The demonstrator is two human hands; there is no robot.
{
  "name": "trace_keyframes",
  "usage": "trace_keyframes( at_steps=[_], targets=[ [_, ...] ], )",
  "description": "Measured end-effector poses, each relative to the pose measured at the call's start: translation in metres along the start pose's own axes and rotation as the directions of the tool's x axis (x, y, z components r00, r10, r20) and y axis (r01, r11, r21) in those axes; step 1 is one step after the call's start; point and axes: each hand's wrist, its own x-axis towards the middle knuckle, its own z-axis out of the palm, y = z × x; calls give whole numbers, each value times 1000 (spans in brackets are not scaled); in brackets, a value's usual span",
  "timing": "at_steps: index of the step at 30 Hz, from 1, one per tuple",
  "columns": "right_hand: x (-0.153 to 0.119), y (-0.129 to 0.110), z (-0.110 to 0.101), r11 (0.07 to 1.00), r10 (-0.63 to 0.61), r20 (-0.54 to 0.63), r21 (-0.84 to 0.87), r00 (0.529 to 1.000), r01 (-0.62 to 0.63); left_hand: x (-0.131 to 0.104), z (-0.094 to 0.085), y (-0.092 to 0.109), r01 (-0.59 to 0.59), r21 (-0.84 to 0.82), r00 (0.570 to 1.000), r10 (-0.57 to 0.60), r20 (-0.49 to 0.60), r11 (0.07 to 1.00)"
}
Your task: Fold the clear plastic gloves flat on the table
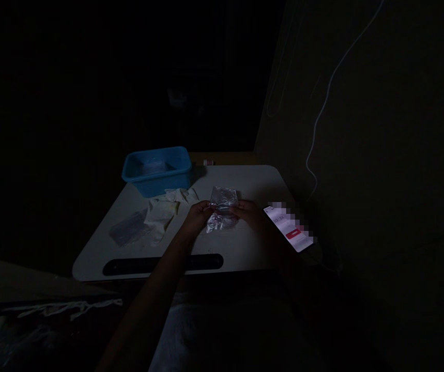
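Observation:
Between my two hands is a shiny clear plastic bag (224,196), held a little above the white table (245,253). My left hand (200,213) pinches its left edge, and my right hand (245,209) grips the right edge. The lower part of the plastic is crumpled and catches the light. Whether anything lies inside it is too dark to tell. Left of my hands are a crumpled pale cloth or paper (162,214) and a flat sheet of clear plastic (128,228).
A blue plastic tub (163,183) stands at the table's back left. At the right edge a lit phone (289,227) lies tilted. A black slot (202,262) runs along the front. One white cable (315,129) hangs on the right wall. A small container (208,162) sits behind the table.

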Motion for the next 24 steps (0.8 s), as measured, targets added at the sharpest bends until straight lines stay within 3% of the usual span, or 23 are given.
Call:
trace_keyframes(
  at_steps=[15,24],
  targets=[
    [0,-3,0,997,-31,-56,-65,998,27,-3,2,3,68,-214,998,-63,29,975],
    [-1,-2,-4,990,-46,-56,-138,997,38,-2,-1,1,69,-166,997,-74,-23,984]
  ],
)
